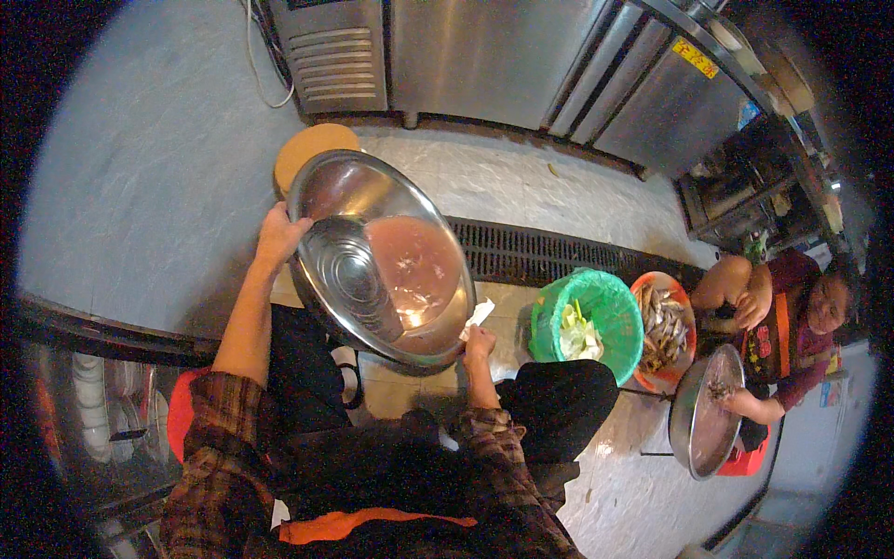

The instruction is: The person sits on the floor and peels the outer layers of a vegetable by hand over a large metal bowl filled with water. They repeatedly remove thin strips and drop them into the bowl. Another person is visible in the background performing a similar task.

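A large stainless-steel basin point(342, 262) is tilted in front of me, with cloudy pinkish liquid point(419, 262) pooled towards its right side. My left hand point(281, 234) grips the rim at the left, thumb over the edge. At the lower right rim, my right hand point(478, 344) is closed around the edge together with a crumpled piece of white paper or tissue point(479, 318). Concentric rings show on the bare part of the basin's bottom. What supports the basin underneath is hidden.
A tan round stool top point(314, 155) lies behind the basin, near a floor drain grate point(531, 248). To the right are a green-lined bin point(618, 314) with scraps, a tray of small fish point(663, 325), and a seated person point(768, 328) with one hand in another metal basin point(705, 433).
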A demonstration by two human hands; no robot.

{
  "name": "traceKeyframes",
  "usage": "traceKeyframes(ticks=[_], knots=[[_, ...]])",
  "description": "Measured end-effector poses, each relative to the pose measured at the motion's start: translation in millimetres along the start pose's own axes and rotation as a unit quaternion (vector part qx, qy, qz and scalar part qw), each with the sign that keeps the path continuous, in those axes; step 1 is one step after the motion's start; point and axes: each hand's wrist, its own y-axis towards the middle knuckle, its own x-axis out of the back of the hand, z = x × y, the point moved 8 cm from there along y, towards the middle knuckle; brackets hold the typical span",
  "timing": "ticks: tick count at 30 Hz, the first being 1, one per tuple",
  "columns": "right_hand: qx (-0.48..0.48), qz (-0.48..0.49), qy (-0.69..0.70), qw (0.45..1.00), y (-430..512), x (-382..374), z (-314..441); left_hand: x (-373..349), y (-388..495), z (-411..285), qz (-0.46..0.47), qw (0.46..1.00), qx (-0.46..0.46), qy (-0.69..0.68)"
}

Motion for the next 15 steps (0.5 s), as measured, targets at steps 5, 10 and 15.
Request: traceKeyframes(ticks=[5,10,15], knots=[[0.012,0.014,0.033,0.999,-15,1,20,-1,0,6,-0.009,0.999,0.031,-0.024],[0.026,0.024,0.063,0.997,-20,-1,25,0,0,3,-0.005,1.000,0.000,-0.013],[0.015,0.008,0.031,0.999,-12,0,12,-5,4,12,0.008,1.000,-0.002,-0.007]])
